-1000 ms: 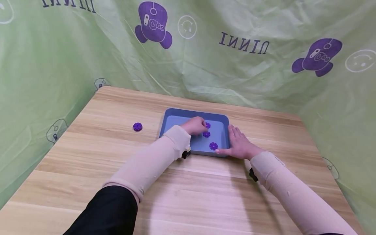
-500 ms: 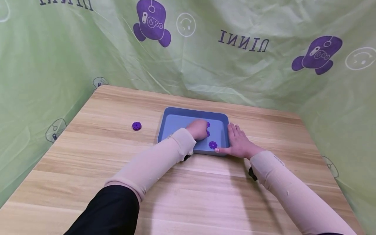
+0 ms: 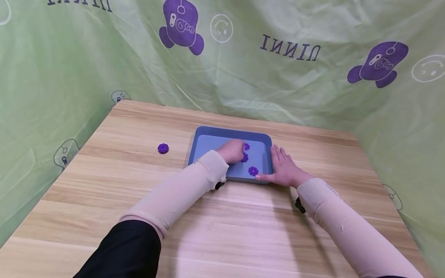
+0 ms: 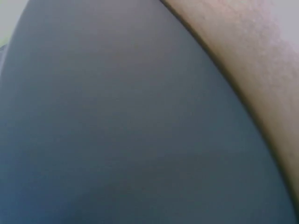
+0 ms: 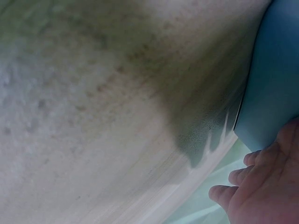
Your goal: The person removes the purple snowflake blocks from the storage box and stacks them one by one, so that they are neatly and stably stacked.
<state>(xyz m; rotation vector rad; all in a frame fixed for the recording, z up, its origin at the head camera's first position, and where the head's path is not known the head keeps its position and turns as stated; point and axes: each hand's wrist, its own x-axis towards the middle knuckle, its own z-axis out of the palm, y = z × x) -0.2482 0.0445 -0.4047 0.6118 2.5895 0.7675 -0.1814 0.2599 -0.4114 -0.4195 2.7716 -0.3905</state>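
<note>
A blue tray (image 3: 215, 175) holds three purple flower-shaped discs: one at the back (image 3: 247, 146), a middle one (image 3: 245, 157) and a front one (image 3: 253, 171). My left hand (image 3: 232, 151) is inside the tray with its fingers bent down against the middle disc's left side; its fingertips are hidden, so a grip cannot be told. Spread along the tray's right side, my right hand (image 3: 284, 168) rests its fingers at the wall, thumb at the front right corner. In the right wrist view that hand (image 5: 266, 186) lies beside the tray wall (image 5: 275, 79).
Left of the tray, a purple piece (image 3: 163, 148) lies on the wooden table (image 3: 104, 185). A green printed curtain (image 3: 243, 85) hangs behind the table and along both sides. The left wrist view is mostly filled by a close blue-grey surface (image 4: 131, 112).
My left hand moved slightly forward and right over the discs, then drew back a little left, uncovering more of the back and middle discs. My right hand has stayed at the tray's side.
</note>
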